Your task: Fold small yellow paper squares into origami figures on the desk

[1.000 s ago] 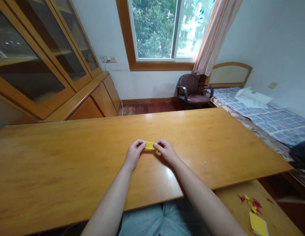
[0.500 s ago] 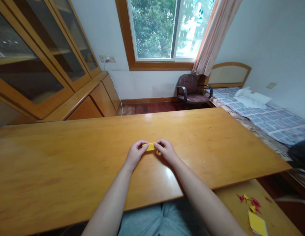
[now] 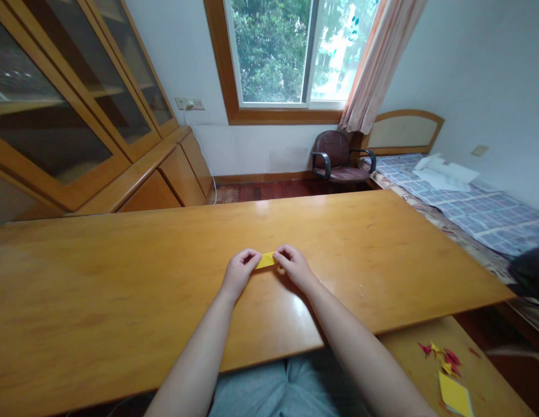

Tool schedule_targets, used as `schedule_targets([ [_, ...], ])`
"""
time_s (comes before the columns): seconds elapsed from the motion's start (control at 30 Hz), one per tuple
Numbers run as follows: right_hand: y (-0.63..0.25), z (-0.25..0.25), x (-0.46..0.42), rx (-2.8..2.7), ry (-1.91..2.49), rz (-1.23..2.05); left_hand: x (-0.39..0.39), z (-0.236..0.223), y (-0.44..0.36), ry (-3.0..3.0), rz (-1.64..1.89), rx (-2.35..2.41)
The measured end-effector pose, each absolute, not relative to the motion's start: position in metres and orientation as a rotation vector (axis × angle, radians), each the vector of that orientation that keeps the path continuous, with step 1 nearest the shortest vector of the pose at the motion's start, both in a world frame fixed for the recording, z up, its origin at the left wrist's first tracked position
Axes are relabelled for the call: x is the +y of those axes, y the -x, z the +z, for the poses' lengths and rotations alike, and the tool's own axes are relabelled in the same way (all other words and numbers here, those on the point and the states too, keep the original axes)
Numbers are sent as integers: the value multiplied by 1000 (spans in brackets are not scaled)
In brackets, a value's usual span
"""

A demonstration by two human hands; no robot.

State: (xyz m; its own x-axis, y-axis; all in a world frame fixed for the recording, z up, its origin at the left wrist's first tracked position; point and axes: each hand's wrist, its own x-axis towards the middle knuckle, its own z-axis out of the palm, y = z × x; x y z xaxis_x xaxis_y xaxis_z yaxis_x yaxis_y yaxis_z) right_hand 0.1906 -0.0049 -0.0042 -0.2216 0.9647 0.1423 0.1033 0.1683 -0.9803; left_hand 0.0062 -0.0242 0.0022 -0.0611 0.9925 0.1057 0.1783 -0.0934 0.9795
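A small folded strip of yellow paper (image 3: 266, 261) is stretched between my two hands, just above the wooden table (image 3: 134, 289). My left hand (image 3: 241, 271) pinches its left end between thumb and fingers. At the other end, my right hand (image 3: 294, 265) grips the paper with the thumb on the near side. The fingertips behind the strip are partly hidden. The fold lines are too small to make out.
Below the table's right edge, a lower surface holds a stack of yellow paper (image 3: 455, 395) and several small red and yellow folded paper pieces (image 3: 449, 360). Farther off stand a chair (image 3: 336, 156), a bed (image 3: 473, 202) and a glass-door cabinet (image 3: 91, 87).
My left fingers have shifted slightly on the strip's left end, and the paper shows a little lower and tilted more. My right hand has hardly moved.
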Motion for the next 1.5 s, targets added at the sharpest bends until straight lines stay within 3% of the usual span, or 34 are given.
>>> schedule_targets([
  [0.37,-194,-8,1,-1233,1081,1234,-18,-9,-3,-1002,1535,1308],
  [0.8,-190,-8,-2,-1332,976,1383,-22,-1,-10,-1192,1321,1171],
  [1.5,-193,0,-3,-1609,959,986,-20,-9,-4,-1084,1343,1121],
])
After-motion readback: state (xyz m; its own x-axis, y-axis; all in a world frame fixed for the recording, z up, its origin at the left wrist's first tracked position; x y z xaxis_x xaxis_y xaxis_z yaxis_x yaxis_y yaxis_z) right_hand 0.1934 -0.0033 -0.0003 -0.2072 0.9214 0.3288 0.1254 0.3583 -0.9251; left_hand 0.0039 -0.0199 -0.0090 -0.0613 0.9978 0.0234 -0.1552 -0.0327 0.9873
